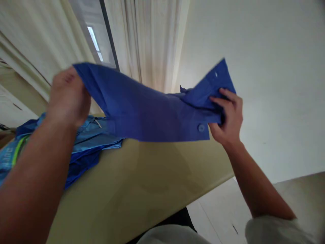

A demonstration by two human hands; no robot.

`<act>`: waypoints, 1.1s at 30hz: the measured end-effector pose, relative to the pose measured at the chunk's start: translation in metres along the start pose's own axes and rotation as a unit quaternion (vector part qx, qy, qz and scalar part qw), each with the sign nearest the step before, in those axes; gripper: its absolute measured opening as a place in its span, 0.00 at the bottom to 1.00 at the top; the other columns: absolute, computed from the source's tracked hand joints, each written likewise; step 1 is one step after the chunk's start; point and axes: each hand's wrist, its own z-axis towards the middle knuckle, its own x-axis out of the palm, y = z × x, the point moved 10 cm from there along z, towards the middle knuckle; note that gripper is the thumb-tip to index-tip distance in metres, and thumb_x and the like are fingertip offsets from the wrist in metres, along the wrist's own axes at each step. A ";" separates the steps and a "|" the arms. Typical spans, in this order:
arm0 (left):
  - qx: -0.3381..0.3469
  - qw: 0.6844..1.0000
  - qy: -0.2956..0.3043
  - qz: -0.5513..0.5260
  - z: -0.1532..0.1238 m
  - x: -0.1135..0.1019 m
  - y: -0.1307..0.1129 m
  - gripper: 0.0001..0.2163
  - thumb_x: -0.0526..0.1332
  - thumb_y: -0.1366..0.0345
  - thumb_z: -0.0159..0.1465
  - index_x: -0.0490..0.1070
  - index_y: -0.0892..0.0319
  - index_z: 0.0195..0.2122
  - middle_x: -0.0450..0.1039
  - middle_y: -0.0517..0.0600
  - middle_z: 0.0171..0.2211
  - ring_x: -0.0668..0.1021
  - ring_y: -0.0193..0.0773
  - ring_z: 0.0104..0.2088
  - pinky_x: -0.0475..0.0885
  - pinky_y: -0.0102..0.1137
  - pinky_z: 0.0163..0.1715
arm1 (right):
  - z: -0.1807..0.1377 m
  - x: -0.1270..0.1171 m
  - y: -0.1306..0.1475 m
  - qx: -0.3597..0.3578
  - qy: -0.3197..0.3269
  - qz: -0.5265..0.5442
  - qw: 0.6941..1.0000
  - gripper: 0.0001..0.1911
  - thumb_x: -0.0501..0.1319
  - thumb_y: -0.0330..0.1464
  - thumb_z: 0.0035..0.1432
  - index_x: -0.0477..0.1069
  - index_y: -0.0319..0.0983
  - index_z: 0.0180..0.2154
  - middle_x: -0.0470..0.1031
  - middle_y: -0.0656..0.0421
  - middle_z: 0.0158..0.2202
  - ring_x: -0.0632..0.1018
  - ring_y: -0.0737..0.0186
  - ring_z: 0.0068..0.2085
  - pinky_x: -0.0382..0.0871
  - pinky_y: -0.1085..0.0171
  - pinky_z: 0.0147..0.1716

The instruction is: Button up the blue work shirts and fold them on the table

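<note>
I hold a dark blue buttoned garment [149, 112] stretched out in the air above a pale yellowish table [142, 189]. My left hand [68, 96] is closed on its left end, near the curtains. My right hand [227, 117] grips the right end, fingers wrapped over a folded cuff-like part, close to a blue button [201, 127]. The cloth sags a little between the two hands and hides part of the table behind it.
A pile of light blue and dark blue clothes [76, 142] lies on the table at the left, under my left forearm. Cream curtains [149, 40] and a window [95, 34] stand behind. A white wall [274, 84] is at right, pale floor [218, 206] below.
</note>
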 end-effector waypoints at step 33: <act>-0.097 0.990 0.065 -0.078 -0.091 0.206 0.183 0.32 0.68 0.52 0.57 0.66 0.59 0.61 0.66 0.64 0.63 0.70 0.55 0.64 0.66 0.48 0.63 | -0.259 0.204 -0.051 0.166 0.469 0.019 0.867 0.35 0.52 0.54 0.71 0.59 0.45 0.71 0.55 0.53 0.74 0.56 0.50 0.74 0.47 0.47 0.73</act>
